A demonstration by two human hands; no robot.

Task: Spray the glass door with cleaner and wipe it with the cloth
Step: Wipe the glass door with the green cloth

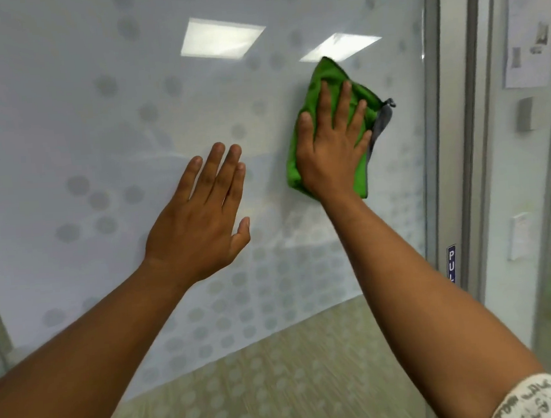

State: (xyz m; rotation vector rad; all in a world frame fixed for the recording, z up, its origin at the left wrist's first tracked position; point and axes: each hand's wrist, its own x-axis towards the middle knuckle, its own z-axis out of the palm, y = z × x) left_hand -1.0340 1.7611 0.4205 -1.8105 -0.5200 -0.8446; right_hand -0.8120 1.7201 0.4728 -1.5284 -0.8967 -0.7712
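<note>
The folded green microfibre cloth [329, 130] is pressed flat against the frosted, dot-patterned glass door [98, 123] by the spread right hand [332, 149], near the grey metal door frame [454, 131]. The left hand [200, 220] is held open beside it. Ceiling lights [220, 38] are reflected above.

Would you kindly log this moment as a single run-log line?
phase: wiping | right hand: flat, pressing green cloth on glass door | left hand: open, fingers straight, at glass | spray bottle: not visible

Two hands, left hand [200, 220] and right hand [331, 146], one green cloth [323, 75], one glass door [96, 90], two reflected ceiling lights [220, 38].
</note>
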